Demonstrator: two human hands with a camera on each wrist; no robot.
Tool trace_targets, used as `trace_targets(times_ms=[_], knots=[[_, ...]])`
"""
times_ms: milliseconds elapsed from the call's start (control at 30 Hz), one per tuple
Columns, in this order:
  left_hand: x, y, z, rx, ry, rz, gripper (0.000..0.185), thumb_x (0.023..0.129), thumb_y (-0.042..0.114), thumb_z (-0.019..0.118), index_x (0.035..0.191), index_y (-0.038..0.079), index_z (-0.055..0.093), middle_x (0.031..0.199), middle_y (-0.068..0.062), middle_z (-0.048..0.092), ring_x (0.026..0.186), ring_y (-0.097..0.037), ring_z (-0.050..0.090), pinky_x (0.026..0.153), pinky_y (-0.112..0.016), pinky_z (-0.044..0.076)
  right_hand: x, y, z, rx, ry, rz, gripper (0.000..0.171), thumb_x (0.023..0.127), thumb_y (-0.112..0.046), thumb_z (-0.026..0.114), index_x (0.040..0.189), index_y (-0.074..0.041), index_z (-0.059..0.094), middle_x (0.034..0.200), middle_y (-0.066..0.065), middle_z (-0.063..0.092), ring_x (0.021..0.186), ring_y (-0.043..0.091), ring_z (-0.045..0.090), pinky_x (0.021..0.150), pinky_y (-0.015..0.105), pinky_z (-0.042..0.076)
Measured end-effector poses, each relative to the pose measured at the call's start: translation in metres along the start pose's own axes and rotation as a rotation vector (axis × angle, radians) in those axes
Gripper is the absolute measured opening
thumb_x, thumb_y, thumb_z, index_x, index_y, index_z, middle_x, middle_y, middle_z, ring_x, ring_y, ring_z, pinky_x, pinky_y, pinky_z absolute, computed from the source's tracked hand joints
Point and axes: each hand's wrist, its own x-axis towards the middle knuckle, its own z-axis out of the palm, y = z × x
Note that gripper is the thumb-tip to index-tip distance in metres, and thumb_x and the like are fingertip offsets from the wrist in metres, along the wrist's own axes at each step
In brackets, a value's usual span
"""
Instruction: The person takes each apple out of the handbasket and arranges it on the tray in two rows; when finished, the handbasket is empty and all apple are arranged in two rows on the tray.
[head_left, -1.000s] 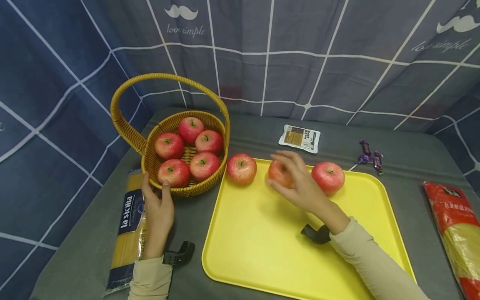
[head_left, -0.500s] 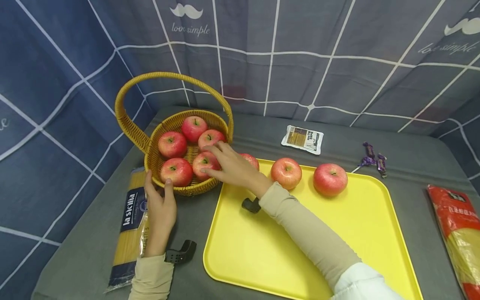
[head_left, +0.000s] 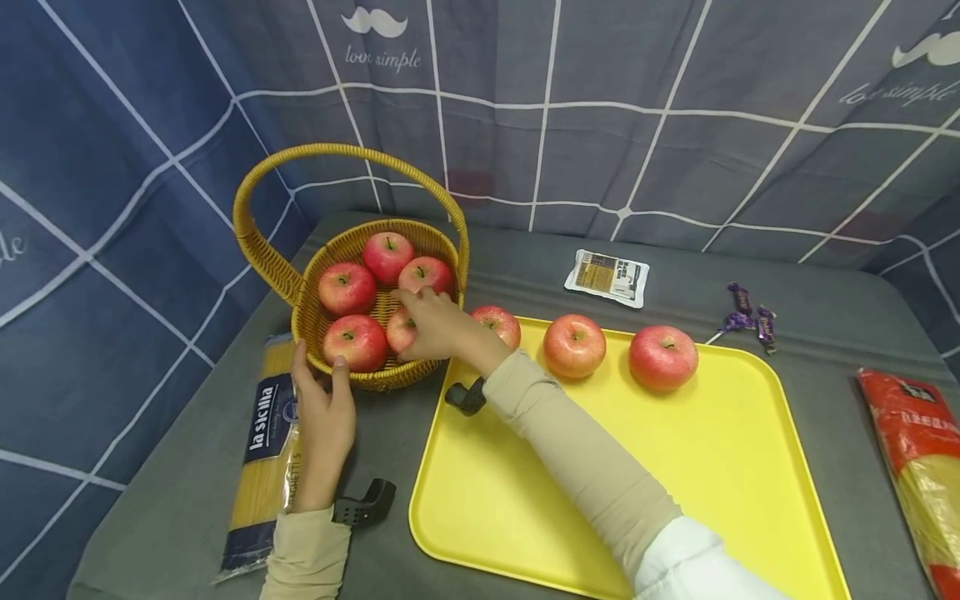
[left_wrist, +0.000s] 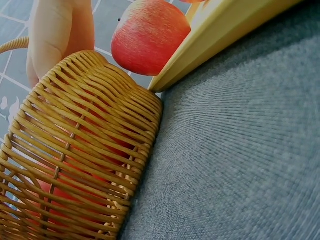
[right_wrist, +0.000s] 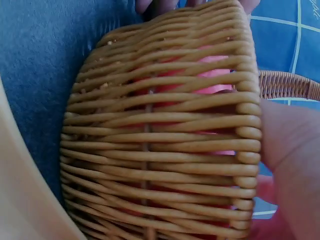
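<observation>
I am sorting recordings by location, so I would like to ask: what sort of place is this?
Probably an indoor tabletop set up for recording: a grid-patterned cloth hangs close behind a grey-covered surface, where a yellow tray and a wicker basket of apples are laid out.

Grey table [head_left: 817, 354] — basket [head_left: 390, 380] | yellow tray [head_left: 675, 467] | spaghetti pack [head_left: 262, 467] | sachet [head_left: 607, 278] | purple sweets [head_left: 766, 329] | red bag [head_left: 911, 442]

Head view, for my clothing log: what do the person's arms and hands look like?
The left sleeve and right sleeve are beige; white fabric adjoins the right one. The left hand and right hand are gloveless. The left wrist device and right wrist device are black and angular.
</observation>
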Motion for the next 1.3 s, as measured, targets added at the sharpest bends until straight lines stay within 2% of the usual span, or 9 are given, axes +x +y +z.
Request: trace_targets(times_ms=[67, 200, 433, 500, 667, 800, 1000, 1133, 1300], knots=[[0.0, 0.0, 0.001, -0.002, -0.001, 0.001, 0.061, 0.094, 0.03, 0.042, 0.145, 0.012, 0.012, 0.149, -0.011, 0.018, 0.13, -0.033, 0.031, 0.104, -0.051, 0.029, -0.001, 0.003, 0.0, 0.04, 0.029, -0.009, 0.083, 0.067, -0.034, 0.075, 0.138, -0.014, 0.035, 0.132, 0.008, 0.048, 0.119, 0.031, 0.044, 0.106, 0.044, 0.029], [0.001, 0.002, 0.003, -0.001, -0.001, 0.011, 0.061, 0.094, 0.03, 0.042, 0.144, 0.01, 0.013, 0.149, -0.011, 0.018, 0.131, -0.031, 0.029, 0.104, -0.051, 0.029, -0.005, 0.01, 0.002, 0.135, 0.136, -0.058, 0.071, 0.068, -0.033, 0.072, 0.132, -0.019, 0.045, 0.129, 0.003, 0.051, 0.119, 0.025, 0.044, 0.102, 0.04, 0.033], [0.001, 0.004, 0.005, -0.006, -0.008, 0.011, 0.061, 0.094, 0.029, 0.042, 0.145, 0.01, 0.012, 0.149, -0.012, 0.017, 0.133, -0.03, 0.027, 0.105, -0.051, 0.027, -0.027, 0.022, -0.007, 0.44, 0.313, -0.143, 0.056, 0.072, -0.028, 0.072, 0.124, -0.023, 0.055, 0.132, 0.001, 0.045, 0.123, 0.016, 0.038, 0.1, 0.037, 0.036], [0.001, 0.004, 0.005, -0.002, -0.013, 0.009, 0.061, 0.094, 0.029, 0.042, 0.145, 0.011, 0.012, 0.15, -0.012, 0.017, 0.133, -0.03, 0.027, 0.105, -0.051, 0.027, -0.039, 0.026, -0.018, 0.462, 0.359, -0.149, 0.056, 0.071, -0.027, 0.072, 0.124, -0.023, 0.055, 0.131, 0.001, 0.045, 0.122, 0.015, 0.039, 0.1, 0.036, 0.036], [0.0, 0.005, 0.006, -0.001, -0.022, 0.011, 0.062, 0.095, 0.03, 0.041, 0.145, 0.011, 0.011, 0.15, -0.011, 0.016, 0.133, -0.031, 0.027, 0.105, -0.051, 0.027, -0.079, 0.051, -0.052, 0.402, 0.441, -0.123, 0.055, 0.07, -0.029, 0.074, 0.122, -0.024, 0.057, 0.128, 0.001, 0.045, 0.118, 0.014, 0.042, 0.097, 0.036, 0.038], [0.0, 0.004, 0.005, 0.007, -0.013, -0.001, 0.062, 0.095, 0.031, 0.041, 0.145, 0.012, 0.011, 0.149, -0.012, 0.018, 0.129, -0.034, 0.031, 0.103, -0.052, 0.029, -0.121, 0.089, -0.076, 0.393, 0.505, -0.026, 0.051, 0.071, -0.023, 0.075, 0.119, -0.024, 0.059, 0.124, -0.001, 0.047, 0.114, 0.013, 0.043, 0.092, 0.035, 0.04], [-0.002, 0.002, 0.0, 0.005, -0.007, -0.024, 0.061, 0.095, 0.032, 0.04, 0.145, 0.014, 0.01, 0.149, -0.012, 0.018, 0.126, -0.036, 0.033, 0.102, -0.053, 0.029, -0.194, 0.156, -0.098, 0.279, 0.6, 0.234, 0.051, 0.072, -0.016, 0.073, 0.121, -0.023, 0.058, 0.118, -0.004, 0.045, 0.103, 0.003, 0.039, 0.081, 0.025, 0.035], [-0.003, 0.002, -0.001, -0.013, -0.019, -0.02, 0.062, 0.095, 0.032, 0.04, 0.145, 0.013, 0.008, 0.149, -0.015, 0.018, 0.127, -0.037, 0.032, 0.102, -0.054, 0.029, -0.246, 0.198, -0.097, 0.207, 0.63, 0.379, 0.051, 0.073, -0.018, 0.073, 0.122, -0.016, 0.056, 0.111, -0.01, 0.042, 0.096, -0.007, 0.033, 0.074, 0.023, 0.03], [-0.003, 0.001, -0.001, -0.04, -0.023, -0.006, 0.062, 0.095, 0.03, 0.04, 0.145, 0.012, 0.008, 0.148, -0.017, 0.018, 0.128, -0.038, 0.032, 0.102, -0.054, 0.029, -0.295, 0.229, -0.079, 0.157, 0.565, 0.462, 0.053, 0.075, -0.021, 0.072, 0.121, -0.005, 0.053, 0.113, 0.006, 0.042, 0.092, -0.014, 0.024, 0.073, 0.032, 0.027]])
